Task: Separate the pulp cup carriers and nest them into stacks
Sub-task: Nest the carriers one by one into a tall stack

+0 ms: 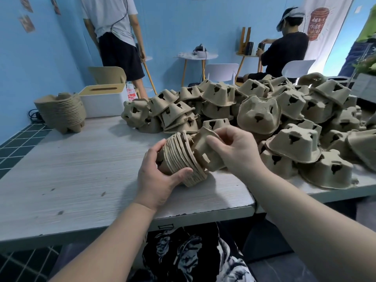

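Note:
My left hand (157, 177) grips a nested stack of brown pulp cup carriers (181, 159), held on its side just above the table. My right hand (236, 149) holds a single carrier (205, 150) by its rim, its cup end pushed against the open end of the stack. A large loose pile of carriers (264, 119) covers the right half of the table, most lying upside down. A finished tall stack (62, 109) stands at the far left of the table.
The pale wood-grain table (81, 169) has its front edge close to me. A white tissue box (102, 98) sits behind the finished stack. Two people, chairs and small round tables are beyond the table, against a blue wall.

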The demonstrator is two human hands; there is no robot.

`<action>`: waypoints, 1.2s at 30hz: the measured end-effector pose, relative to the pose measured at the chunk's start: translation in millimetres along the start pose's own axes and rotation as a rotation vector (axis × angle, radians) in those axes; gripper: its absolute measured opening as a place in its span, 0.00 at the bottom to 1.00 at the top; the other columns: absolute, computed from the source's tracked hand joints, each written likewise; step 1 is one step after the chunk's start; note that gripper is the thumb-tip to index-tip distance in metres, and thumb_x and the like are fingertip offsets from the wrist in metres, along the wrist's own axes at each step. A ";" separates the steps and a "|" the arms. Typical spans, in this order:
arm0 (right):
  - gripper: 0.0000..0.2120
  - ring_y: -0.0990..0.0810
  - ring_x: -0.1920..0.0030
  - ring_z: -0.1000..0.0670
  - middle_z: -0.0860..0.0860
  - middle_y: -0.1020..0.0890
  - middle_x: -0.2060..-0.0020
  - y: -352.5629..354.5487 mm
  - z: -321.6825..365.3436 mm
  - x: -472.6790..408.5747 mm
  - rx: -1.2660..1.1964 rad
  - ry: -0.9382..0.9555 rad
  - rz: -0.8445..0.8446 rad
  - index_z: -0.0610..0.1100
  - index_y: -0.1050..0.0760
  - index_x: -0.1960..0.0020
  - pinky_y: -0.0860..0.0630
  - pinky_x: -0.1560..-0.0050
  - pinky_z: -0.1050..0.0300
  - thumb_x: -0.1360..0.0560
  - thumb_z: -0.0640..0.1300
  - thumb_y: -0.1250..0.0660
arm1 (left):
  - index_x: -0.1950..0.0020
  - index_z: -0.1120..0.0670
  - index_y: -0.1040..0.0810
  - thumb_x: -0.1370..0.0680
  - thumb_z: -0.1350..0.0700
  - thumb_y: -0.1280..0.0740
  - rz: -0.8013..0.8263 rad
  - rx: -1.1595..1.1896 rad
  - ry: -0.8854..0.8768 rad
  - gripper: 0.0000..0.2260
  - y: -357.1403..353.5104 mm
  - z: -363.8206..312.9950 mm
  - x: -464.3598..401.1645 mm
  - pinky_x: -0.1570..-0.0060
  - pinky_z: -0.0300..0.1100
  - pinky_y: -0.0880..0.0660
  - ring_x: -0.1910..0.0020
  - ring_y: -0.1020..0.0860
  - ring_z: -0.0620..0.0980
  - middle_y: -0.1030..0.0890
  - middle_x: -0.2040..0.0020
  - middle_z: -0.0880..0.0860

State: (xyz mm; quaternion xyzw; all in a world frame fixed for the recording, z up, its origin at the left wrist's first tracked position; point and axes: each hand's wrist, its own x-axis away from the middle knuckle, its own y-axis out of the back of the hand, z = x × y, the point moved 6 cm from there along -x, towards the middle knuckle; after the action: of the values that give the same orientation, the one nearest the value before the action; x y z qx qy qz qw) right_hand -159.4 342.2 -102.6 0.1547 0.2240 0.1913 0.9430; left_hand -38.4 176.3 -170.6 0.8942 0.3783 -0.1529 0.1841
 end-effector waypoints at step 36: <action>0.20 0.25 0.56 0.67 0.64 0.21 0.58 -29.5 -2.6 21.5 0.151 0.253 0.223 0.52 0.24 0.36 0.34 0.54 0.77 0.25 0.37 0.35 | 0.31 0.41 0.33 0.45 0.29 0.26 -0.042 -0.059 -0.005 0.45 2.1 1.2 0.2 0.36 0.54 0.27 0.37 0.26 0.45 0.26 0.36 0.48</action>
State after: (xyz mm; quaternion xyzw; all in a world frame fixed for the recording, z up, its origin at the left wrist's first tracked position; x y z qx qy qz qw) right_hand -134.2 326.1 -123.7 0.2234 0.3360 0.2951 0.8661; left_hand -36.9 174.6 -171.3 0.8798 0.4011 -0.1475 0.2081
